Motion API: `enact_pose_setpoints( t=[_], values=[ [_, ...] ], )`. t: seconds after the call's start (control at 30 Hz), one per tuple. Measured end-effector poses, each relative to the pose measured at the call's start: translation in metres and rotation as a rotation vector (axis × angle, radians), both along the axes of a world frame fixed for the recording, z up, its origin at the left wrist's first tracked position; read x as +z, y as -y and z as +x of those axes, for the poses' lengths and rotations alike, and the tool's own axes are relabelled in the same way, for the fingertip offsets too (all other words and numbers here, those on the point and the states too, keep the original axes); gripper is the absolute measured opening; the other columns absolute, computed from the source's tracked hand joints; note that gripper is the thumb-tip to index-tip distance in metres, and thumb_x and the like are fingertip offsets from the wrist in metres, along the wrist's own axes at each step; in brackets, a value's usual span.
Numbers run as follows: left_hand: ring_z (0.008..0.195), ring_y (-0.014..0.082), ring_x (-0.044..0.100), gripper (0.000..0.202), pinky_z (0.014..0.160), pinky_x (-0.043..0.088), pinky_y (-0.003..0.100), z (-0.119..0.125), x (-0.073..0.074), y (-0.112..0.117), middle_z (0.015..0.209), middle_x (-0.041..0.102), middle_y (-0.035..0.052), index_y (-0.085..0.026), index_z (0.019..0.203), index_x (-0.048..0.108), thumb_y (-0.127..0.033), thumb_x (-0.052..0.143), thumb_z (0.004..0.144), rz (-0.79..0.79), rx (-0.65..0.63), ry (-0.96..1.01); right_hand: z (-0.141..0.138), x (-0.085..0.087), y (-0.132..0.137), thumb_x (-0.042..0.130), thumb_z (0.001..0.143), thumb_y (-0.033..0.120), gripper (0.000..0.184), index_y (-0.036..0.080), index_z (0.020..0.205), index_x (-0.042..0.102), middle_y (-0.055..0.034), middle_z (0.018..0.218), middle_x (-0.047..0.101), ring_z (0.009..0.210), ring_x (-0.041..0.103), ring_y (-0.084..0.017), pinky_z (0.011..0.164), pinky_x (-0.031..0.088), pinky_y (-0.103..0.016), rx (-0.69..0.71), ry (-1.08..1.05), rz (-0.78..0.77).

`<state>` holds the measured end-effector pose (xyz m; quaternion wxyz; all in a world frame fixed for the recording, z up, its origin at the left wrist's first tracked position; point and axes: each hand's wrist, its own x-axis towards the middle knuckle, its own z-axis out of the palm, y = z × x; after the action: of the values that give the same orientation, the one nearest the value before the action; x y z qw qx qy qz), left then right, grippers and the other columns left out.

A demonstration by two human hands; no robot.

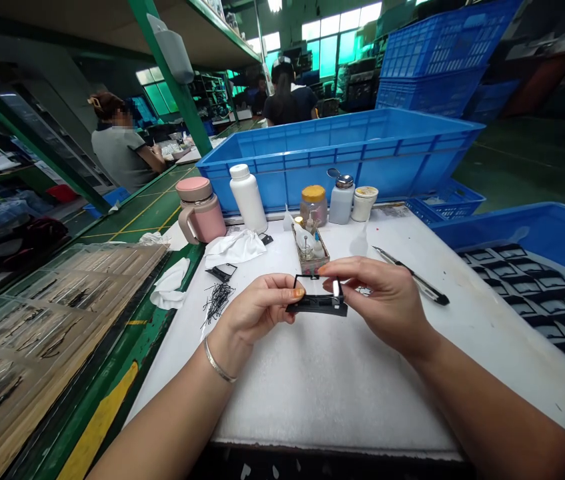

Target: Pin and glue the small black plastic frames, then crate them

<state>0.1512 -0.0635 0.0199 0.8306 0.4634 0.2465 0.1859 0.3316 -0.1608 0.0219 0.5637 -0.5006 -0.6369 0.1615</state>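
Between my two hands is a small black plastic case (317, 305) with a framed, clear-looking lid that stands raised. My left hand (267, 300) pinches its left end, thumb on the front. The fingers of my right hand (385, 293) close on its right side, the index finger at the lid's top edge. Left of my left hand lie a pile of thin black pins or strips (218, 301) and another black framed piece (222, 272). A craft knife (412, 275) rests on the white tabletop (332, 393) beyond my right hand.
A small box (311, 248) of bottles stands ahead. Behind it are a pink mug (207, 217), white bottle (249, 200), yellow-lidded jar (313, 205) and pump bottle (342, 200). A large blue crate (342, 157) borders the back; another bin (552, 227) at right holds several black framed pieces.
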Motion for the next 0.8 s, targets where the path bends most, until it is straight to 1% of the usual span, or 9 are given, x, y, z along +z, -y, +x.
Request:
enact_pose_setpoints(
  t=[0.13, 0.3, 0.4, 0.47, 0.53, 0.6, 0.67, 0.73, 0.8],
  values=[
    [0.048, 0.0050, 0.051, 0.021, 0.044, 0.046, 0.013, 0.0006, 0.0002, 0.0001, 0.065, 0.059, 0.0020, -0.011, 0.079, 0.071, -0.021, 0.081, 0.063, -0.021, 0.007, -0.015, -0.0001, -0.0014, 0.0002, 0.055, 0.082, 0.011, 0.023, 0.024, 0.089, 0.073, -0.0024, 0.090, 0.071, 0.085, 0.067, -0.020, 0.067, 0.054, -0.032, -0.028, 0.010, 0.016],
    [0.051, 0.0041, 0.050, 0.027, 0.045, 0.045, 0.013, 0.0011, -0.0031, -0.0007, 0.074, 0.060, 0.0037, -0.012, 0.093, 0.072, -0.020, 0.078, 0.068, -0.016, -0.003, 0.004, 0.0001, -0.0015, 0.0007, 0.059, 0.082, 0.010, 0.022, 0.025, 0.088, 0.073, -0.0021, 0.092, 0.072, 0.086, 0.067, -0.021, 0.068, 0.054, -0.032, -0.040, 0.017, 0.013],
    [0.057, 0.0059, 0.054, 0.034, 0.048, 0.047, 0.014, 0.0013, -0.0048, -0.0016, 0.084, 0.063, 0.0062, -0.013, 0.100, 0.071, -0.020, 0.078, 0.067, -0.003, -0.005, 0.002, 0.0005, -0.0009, -0.0002, 0.060, 0.081, 0.008, 0.022, 0.024, 0.089, 0.073, -0.0012, 0.091, 0.072, 0.085, 0.067, -0.019, 0.069, 0.054, -0.030, -0.027, 0.007, 0.026],
    [0.060, 0.0068, 0.056, 0.038, 0.049, 0.048, 0.014, 0.0009, -0.0047, -0.0018, 0.084, 0.063, 0.0054, -0.014, 0.103, 0.070, -0.021, 0.079, 0.067, 0.011, -0.016, 0.003, 0.0015, 0.0000, -0.0008, 0.060, 0.081, 0.007, 0.023, 0.024, 0.088, 0.073, -0.0006, 0.089, 0.072, 0.082, 0.066, -0.018, 0.068, 0.053, -0.029, -0.010, 0.008, 0.042],
    [0.062, 0.0077, 0.058, 0.037, 0.052, 0.050, 0.015, -0.0003, -0.0037, -0.0013, 0.083, 0.064, 0.0052, -0.015, 0.105, 0.069, -0.026, 0.077, 0.071, 0.070, -0.015, -0.032, 0.0032, 0.0014, -0.0009, 0.061, 0.082, 0.008, 0.020, 0.024, 0.086, 0.073, -0.0001, 0.085, 0.071, 0.078, 0.066, -0.017, 0.067, 0.052, -0.029, -0.005, 0.022, 0.040],
    [0.072, 0.0114, 0.062, 0.033, 0.057, 0.052, 0.017, -0.0017, -0.0026, -0.0001, 0.090, 0.066, 0.0071, -0.017, 0.106, 0.068, -0.033, 0.072, 0.078, 0.183, 0.039, -0.080, 0.0053, 0.0029, -0.0005, 0.065, 0.083, 0.015, 0.012, 0.023, 0.084, 0.073, -0.0004, 0.082, 0.071, 0.075, 0.066, -0.016, 0.066, 0.052, -0.029, -0.025, -0.007, -0.006],
    [0.087, 0.0170, 0.064, 0.033, 0.062, 0.055, 0.021, -0.0027, -0.0021, 0.0015, 0.100, 0.067, 0.0089, -0.019, 0.107, 0.068, -0.042, 0.064, 0.083, 0.298, 0.135, -0.087, 0.0072, 0.0039, -0.0004, 0.070, 0.081, 0.024, 0.005, 0.022, 0.083, 0.074, -0.0015, 0.078, 0.071, 0.071, 0.065, -0.017, 0.064, 0.052, -0.028, -0.042, -0.111, -0.099],
    [0.100, 0.0210, 0.061, 0.037, 0.069, 0.057, 0.026, -0.0021, -0.0023, 0.0038, 0.109, 0.067, 0.0095, -0.021, 0.106, 0.069, -0.050, 0.055, 0.087, 0.379, 0.226, -0.035, 0.0084, 0.0036, -0.0014, 0.074, 0.078, 0.032, 0.014, 0.019, 0.083, 0.073, -0.0027, 0.073, 0.070, 0.065, 0.064, -0.017, 0.060, 0.051, -0.028, -0.024, -0.243, -0.210],
    [0.107, 0.0234, 0.059, 0.041, 0.076, 0.056, 0.031, 0.0003, -0.0026, 0.0070, 0.115, 0.066, 0.0099, -0.021, 0.107, 0.069, -0.053, 0.051, 0.089, 0.431, 0.265, 0.024, 0.0085, 0.0016, -0.0037, 0.076, 0.075, 0.036, 0.022, 0.016, 0.083, 0.073, -0.0032, 0.068, 0.068, 0.062, 0.062, -0.016, 0.057, 0.050, -0.027, 0.027, -0.352, -0.299]
  ],
)
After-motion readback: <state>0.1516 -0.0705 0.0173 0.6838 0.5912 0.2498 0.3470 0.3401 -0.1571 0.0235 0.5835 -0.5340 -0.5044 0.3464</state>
